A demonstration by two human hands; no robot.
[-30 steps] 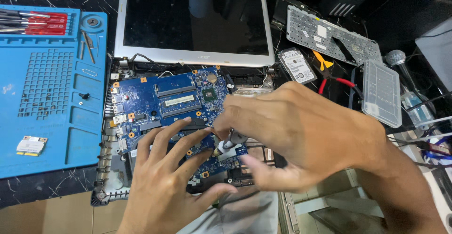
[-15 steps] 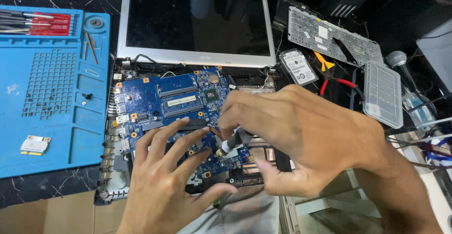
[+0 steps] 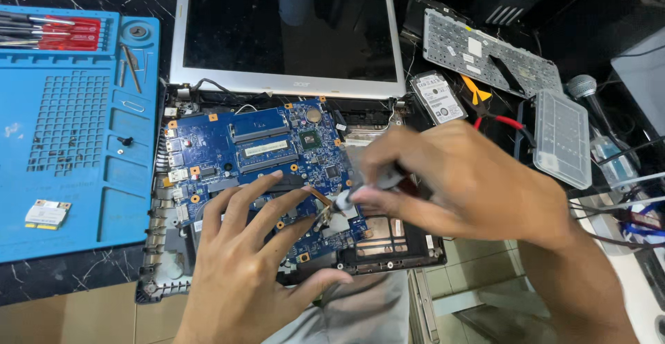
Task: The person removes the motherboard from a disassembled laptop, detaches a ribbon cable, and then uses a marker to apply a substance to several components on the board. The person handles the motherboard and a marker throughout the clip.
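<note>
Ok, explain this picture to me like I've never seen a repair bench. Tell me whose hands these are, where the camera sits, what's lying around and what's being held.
There is no machine at work here: a person uses two bare hands, and the one camera sits on that person's head, looking down at the bench.

In the middle lies an opened laptop with its cover off, so the blue circuit board shows; its dark screen stands behind. The left hand rests spread on the board. The right hand pinches a thin tool with a grey handle, tip down on the board, probably a small screwdriver.

On the left is a blue work mat with a red tool rack and a small white card. On the right lie a removed keyboard, a hard drive and a clear plastic box.
</note>
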